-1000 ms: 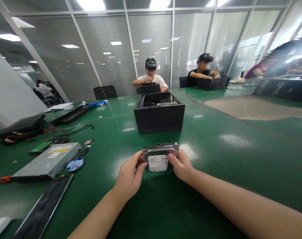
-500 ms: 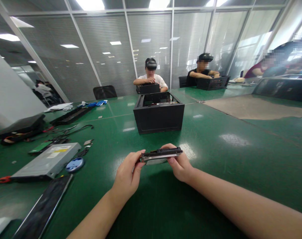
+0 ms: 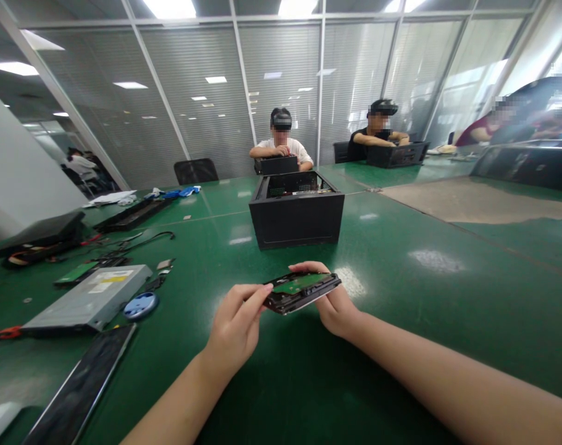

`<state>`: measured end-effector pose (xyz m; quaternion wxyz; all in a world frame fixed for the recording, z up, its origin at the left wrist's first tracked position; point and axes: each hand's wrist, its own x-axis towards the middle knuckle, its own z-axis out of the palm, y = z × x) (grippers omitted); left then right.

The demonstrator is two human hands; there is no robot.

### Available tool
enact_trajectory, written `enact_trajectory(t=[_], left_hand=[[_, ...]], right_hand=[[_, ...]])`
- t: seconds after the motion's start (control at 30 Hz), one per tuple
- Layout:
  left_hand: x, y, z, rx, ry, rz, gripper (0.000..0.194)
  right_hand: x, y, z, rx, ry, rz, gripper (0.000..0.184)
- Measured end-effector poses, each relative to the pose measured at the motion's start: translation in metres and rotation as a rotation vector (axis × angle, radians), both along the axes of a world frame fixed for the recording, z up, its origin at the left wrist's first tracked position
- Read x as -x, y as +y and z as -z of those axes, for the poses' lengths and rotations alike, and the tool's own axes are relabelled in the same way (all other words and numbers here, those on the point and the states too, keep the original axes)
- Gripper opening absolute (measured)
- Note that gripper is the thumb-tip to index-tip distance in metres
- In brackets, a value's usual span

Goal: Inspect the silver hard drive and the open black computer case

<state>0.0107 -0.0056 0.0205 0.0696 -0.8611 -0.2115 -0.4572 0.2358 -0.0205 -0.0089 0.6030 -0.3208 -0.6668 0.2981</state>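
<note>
A hard drive (image 3: 304,289) is held above the green table between both hands, its green circuit board facing up and tilted toward me. My left hand (image 3: 238,321) pinches the drive's left end, with the thumb and fingers closed on its edge. Around the right end my right hand (image 3: 335,308) is closed, fingers along the far side and thumb mostly hidden beneath. Beyond the hands stands a black computer case (image 3: 297,216), open at the top, with metal framework visible inside.
Left on the green table (image 3: 401,296) lie a silver optical drive (image 3: 93,300), a blue round part (image 3: 141,306), a long black panel (image 3: 84,383), cables (image 3: 137,241) and a black power-supply-like unit (image 3: 40,235). Two people with cases sit opposite; brown sheeting (image 3: 475,198) lies right.
The hard drive has turned in my hands: it was nearly edge-on, and now its circuit board side shows. Both hands keep hold of it in about the same place.
</note>
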Motion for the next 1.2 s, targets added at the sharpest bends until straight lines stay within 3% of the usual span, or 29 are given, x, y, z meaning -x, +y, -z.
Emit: enact_trajectory(t=[0.3,0.5,0.93,1.2], left_hand=[[0.007,0.0,0.004,-0.06,0.033,-0.002,0.071],[0.008,0.001,0.006,-0.036,0.045,0.028,0.076],[0.003,0.001,0.008,0.119,0.029,-0.042,0.042],[0.004,0.0,0.011,0.335,0.065,-0.153,0.047]], right_hand=[[0.001,0.002,0.0,0.046,0.125,-0.027,0.042],[0.001,0.003,0.002,0.018,0.091,-0.039,0.039],[-0.006,0.005,0.007,-0.012,-0.141,0.185,0.026],[0.009,0.004,0.007,0.303,0.031,0.137,0.048]])
